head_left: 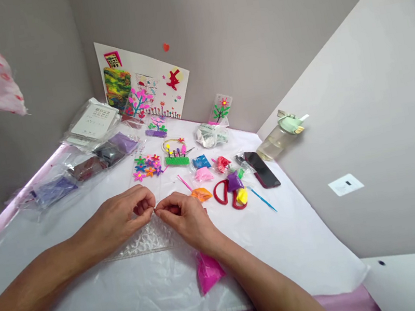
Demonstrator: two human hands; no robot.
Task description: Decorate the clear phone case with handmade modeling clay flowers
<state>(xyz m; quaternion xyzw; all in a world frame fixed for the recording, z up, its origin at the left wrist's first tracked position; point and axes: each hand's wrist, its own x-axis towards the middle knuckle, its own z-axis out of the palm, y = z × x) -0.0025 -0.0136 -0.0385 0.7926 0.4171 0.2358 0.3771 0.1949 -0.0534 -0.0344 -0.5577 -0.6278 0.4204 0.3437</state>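
White-covered table in a grey corner, craft pieces spread across it. Left hand and right hand meet fingertip to fingertip, each grip pinched shut on a tiny item between them, too small to identify. Clear embossed sheet lies directly beneath; pink bag under right wrist; red scissors nearby.
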